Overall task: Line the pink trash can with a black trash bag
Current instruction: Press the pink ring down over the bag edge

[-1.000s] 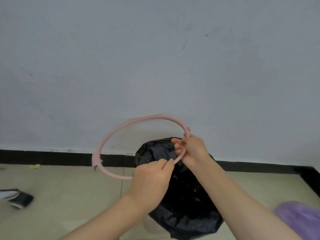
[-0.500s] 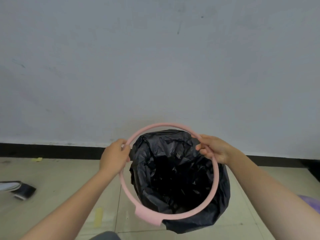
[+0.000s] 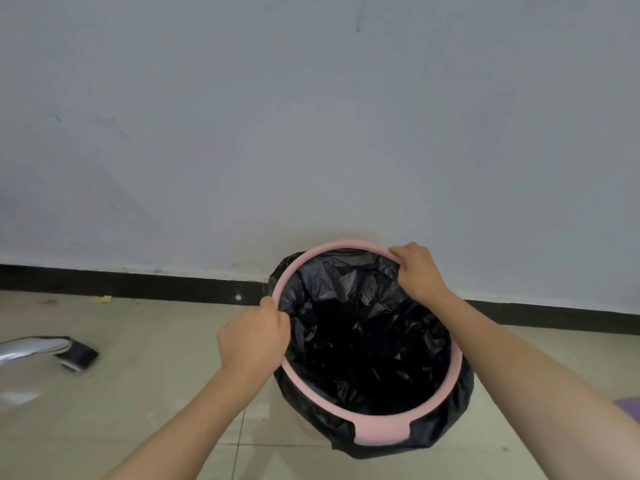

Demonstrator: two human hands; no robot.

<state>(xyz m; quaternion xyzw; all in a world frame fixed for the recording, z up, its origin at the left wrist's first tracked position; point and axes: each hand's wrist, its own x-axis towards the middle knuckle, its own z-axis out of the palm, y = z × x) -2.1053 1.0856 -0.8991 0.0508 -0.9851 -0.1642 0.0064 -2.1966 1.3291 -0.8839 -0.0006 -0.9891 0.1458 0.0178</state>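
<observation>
From the head view, we see our left hand [image 3: 254, 339] curled around the left side of the pink ring [image 3: 381, 436], fingers wrapped over it, and our right hand [image 3: 417, 271] gripping the far right arc the same way, fingers folded over the edge onto the plastic. The ring sits on top of the trash can, which stands on the tiled floor [image 3: 121, 393] right by the wall [image 3: 311, 116] and its dark baseboard [image 3: 104, 280]. The black trash bag [image 3: 363, 341] is already down inside, with its mouth folded outward over the rim so a skirt of plastic hangs around the outside. We judge the lining nearly finished: the bag is in and the ring looks laid over it, though we cannot tell whether it is pressed fully home all the way round. What seems left is seating the ring and letting go.

The bag looks thin, crinkled and glossy, with loose folds gathering into a dark hollow. The ring is smooth and pale pink, with a wider tab at its near edge. The can's body is almost wholly hidden by plastic.

To the far left lies a dark object with a metal leg [image 3: 31, 348].
</observation>
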